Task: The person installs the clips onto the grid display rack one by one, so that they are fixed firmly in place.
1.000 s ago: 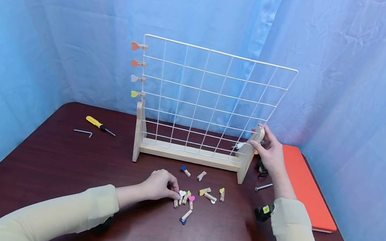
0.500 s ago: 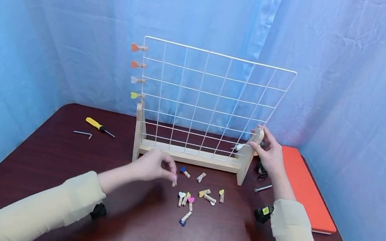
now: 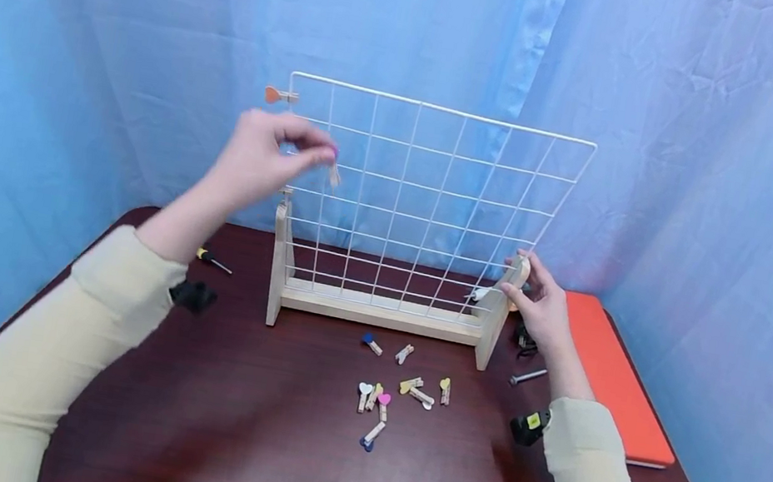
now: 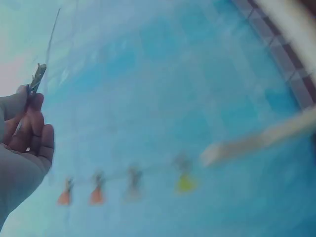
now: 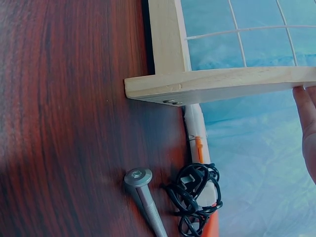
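My left hand [image 3: 256, 153] is raised before the left part of a white wire grid [image 3: 421, 103], pinching a small wooden clothespin [image 3: 334, 175] with a pinkish-purple top. In the left wrist view that clothespin [image 4: 37, 79] sticks up from thumb and fingertips. Two orange heart clothespins [image 4: 97, 196], a pale one [image 4: 133, 187] and a yellow one [image 4: 185, 183] line the grid's left edge; my hand hides some in the head view. My right hand [image 3: 544, 308] grips the right wooden upright [image 3: 494, 326] of the stand. Several heart clothespins [image 3: 384, 400] lie loose in front.
A yellow-handled screwdriver [image 3: 216, 260] lies at the left, partly behind my forearm. Right of the stand are a metal bolt [image 5: 138, 177], a coiled black cable [image 5: 197, 192] and a flat red-orange item [image 3: 614, 387]. Blue curtains [image 3: 422, 19] surround the table.
My left hand has picked a clothespin from the loose group and carried it up and left to the grid's left side. The right hand has stayed on the upright.
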`<state>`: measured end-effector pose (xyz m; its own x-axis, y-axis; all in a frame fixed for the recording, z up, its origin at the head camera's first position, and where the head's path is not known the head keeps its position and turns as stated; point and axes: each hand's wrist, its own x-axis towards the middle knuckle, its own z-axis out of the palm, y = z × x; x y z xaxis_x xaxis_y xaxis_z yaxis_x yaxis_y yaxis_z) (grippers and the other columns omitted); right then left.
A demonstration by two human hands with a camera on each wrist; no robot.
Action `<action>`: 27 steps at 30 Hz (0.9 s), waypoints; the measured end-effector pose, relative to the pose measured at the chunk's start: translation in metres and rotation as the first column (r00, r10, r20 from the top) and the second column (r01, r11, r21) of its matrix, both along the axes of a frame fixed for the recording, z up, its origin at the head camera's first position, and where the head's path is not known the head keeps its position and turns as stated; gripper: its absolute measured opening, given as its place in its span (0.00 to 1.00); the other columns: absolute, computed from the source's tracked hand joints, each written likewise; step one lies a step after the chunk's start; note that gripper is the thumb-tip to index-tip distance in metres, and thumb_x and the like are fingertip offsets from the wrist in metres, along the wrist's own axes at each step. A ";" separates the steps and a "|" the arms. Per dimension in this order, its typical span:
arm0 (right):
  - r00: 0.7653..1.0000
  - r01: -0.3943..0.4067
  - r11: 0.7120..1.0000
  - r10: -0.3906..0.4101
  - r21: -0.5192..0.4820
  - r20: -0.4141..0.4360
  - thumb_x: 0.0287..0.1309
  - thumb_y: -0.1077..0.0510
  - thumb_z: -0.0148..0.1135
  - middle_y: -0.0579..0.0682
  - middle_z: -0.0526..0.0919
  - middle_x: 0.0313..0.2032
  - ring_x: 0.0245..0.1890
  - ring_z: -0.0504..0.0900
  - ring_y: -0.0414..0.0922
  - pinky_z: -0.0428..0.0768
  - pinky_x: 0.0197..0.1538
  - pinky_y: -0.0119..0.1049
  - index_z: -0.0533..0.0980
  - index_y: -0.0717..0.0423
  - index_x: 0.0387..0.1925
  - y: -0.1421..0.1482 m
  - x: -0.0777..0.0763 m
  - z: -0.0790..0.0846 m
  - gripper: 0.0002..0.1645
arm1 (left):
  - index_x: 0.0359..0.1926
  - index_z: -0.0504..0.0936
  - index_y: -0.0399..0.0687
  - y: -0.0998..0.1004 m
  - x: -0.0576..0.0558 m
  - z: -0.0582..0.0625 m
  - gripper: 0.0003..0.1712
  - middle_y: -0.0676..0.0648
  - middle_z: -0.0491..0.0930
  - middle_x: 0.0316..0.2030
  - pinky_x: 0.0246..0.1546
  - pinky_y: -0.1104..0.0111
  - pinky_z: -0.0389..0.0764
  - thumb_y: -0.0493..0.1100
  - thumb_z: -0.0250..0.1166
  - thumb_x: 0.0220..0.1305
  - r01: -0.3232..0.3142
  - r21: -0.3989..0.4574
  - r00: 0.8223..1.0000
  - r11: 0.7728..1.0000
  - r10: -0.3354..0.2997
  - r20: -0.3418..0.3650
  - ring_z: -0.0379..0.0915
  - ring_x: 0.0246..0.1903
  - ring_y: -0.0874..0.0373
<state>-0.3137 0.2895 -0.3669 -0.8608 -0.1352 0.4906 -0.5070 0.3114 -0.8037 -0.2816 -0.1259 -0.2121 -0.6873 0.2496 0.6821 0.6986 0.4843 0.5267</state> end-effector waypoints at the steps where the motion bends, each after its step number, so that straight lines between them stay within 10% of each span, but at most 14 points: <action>1: 1.000 0.003 1.000 -0.003 0.002 0.002 0.53 0.66 0.58 0.63 0.71 0.54 0.55 0.68 0.55 0.76 0.38 0.23 0.63 0.47 0.61 0.000 0.000 0.000 0.33 | 0.32 0.85 0.51 -0.003 -0.003 0.011 0.10 0.53 0.82 0.28 0.29 0.75 0.71 0.49 0.66 0.51 -0.024 0.006 0.999 1.000 0.024 -0.040 0.72 0.28 0.66; 7: 1.000 0.015 1.000 -0.015 0.009 0.001 0.53 0.66 0.58 0.63 0.71 0.54 0.54 0.71 0.50 0.76 0.39 0.23 0.63 0.48 0.61 0.002 0.001 0.000 0.33 | 0.32 0.86 0.52 -0.016 -0.019 0.057 0.12 0.57 0.81 0.26 0.25 0.76 0.68 0.52 0.66 0.49 -0.170 0.075 0.983 0.983 0.174 -0.051 0.70 0.30 0.67; 12: 1.000 0.011 1.000 -0.011 0.005 -0.005 0.53 0.66 0.58 0.63 0.71 0.53 0.53 0.71 0.48 0.76 0.38 0.23 0.64 0.48 0.61 0.004 -0.001 0.001 0.33 | 0.33 0.86 0.54 -0.020 -0.032 0.075 0.14 0.54 0.81 0.27 0.46 0.77 0.63 0.55 0.63 0.52 -0.286 -0.013 0.951 0.958 0.282 -0.128 0.66 0.30 0.72; 27: 1.000 0.020 1.000 -0.020 0.016 -0.005 0.53 0.66 0.58 0.64 0.71 0.54 0.54 0.71 0.49 0.76 0.39 0.22 0.63 0.48 0.61 0.000 0.003 0.001 0.33 | 0.35 0.86 0.50 -0.017 -0.055 0.072 0.14 0.49 0.82 0.33 0.35 0.76 0.65 0.52 0.59 0.57 -0.337 -0.130 0.941 0.933 0.330 -0.069 0.65 0.36 0.65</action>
<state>-0.3105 0.2899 -0.3664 -0.8609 -0.1259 0.4929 -0.5047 0.3338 -0.7961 -0.3366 -0.1433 -0.1400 -0.7165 0.1053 0.6896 0.5058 0.7592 0.4096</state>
